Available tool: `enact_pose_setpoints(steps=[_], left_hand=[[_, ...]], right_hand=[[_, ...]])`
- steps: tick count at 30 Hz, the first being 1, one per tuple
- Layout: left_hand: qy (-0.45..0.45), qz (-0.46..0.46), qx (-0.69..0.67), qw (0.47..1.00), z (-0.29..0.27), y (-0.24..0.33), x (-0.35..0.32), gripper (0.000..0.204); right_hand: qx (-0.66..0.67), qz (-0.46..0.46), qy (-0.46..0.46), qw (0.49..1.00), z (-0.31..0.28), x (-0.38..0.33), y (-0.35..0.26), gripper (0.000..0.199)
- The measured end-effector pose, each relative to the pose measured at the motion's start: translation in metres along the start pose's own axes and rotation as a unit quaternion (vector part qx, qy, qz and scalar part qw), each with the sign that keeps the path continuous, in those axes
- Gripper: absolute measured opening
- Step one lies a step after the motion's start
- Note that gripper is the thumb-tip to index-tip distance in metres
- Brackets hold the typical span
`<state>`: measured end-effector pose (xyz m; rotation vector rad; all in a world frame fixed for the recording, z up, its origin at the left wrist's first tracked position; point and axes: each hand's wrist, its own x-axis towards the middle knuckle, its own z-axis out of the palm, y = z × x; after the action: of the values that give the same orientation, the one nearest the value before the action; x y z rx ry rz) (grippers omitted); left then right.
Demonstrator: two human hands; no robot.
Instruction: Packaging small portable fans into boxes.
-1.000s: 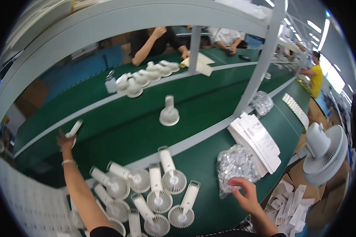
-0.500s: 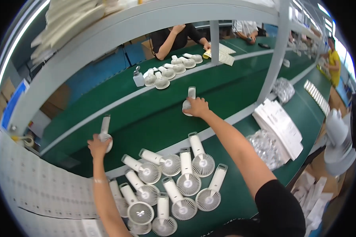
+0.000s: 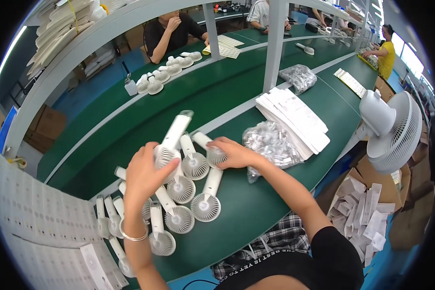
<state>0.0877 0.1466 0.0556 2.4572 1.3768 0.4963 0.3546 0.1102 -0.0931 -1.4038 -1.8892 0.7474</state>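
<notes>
My left hand (image 3: 142, 175) is closed round the round head of a white handheld fan (image 3: 177, 130), whose handle points up and away, over the near group. To its right, my right hand (image 3: 234, 154) grips another white handheld fan (image 3: 216, 156) by its caged head, its handle slanting to the far left. Below and between my hands lie several more handheld fans (image 3: 206, 208), close together on the green table (image 3: 241, 205), with handles mostly pointing away. My left hand and forearm hide some of them.
A clear bag of small parts (image 3: 271, 145) and a stack of white sheets (image 3: 295, 118) lie to the right. Beyond the grey rail runs a green belt (image 3: 130, 128). A person (image 3: 166, 34) sits across, near more fans (image 3: 154, 86). A larger fan (image 3: 394, 128) stands far right, above an open carton (image 3: 394, 186).
Both hands have come back from the green belt to the near group, each bringing a handheld fan. The view has swung, showing more of the right side.
</notes>
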Motion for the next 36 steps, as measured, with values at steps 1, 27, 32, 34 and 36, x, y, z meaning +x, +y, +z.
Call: enact_pose_setpoints(steps=[1, 27, 32, 34, 36], left_hand=[[0.019, 0.036, -0.003, 0.999, 0.009, 0.013, -0.005, 0.060], [0.005, 0.042, 0.222, 0.974, 0.218, 0.131, 0.109, 0.081], [0.120, 0.238, 0.214, 0.940, 0.204, 0.175, 0.048, 0.052], [0.134, 0.420, 0.073, 0.895, 0.203, 0.205, 0.006, 0.040], [-0.029, 0.553, -0.068, 0.830, 0.216, 0.229, -0.047, 0.035]], right_hand=[[0.019, -0.013, -0.002, 1.000, 0.001, -0.001, 0.000, 0.072], [-0.256, 0.087, 0.581, 0.768, -0.050, -0.218, 0.012, 0.031], [-0.282, 0.242, 0.695, 0.616, -0.040, -0.326, 0.073, 0.036], [-0.314, 0.327, 0.711, 0.538, -0.027, -0.378, 0.102, 0.043], [-0.358, 0.408, 0.681, 0.492, -0.009, -0.428, 0.138, 0.049]])
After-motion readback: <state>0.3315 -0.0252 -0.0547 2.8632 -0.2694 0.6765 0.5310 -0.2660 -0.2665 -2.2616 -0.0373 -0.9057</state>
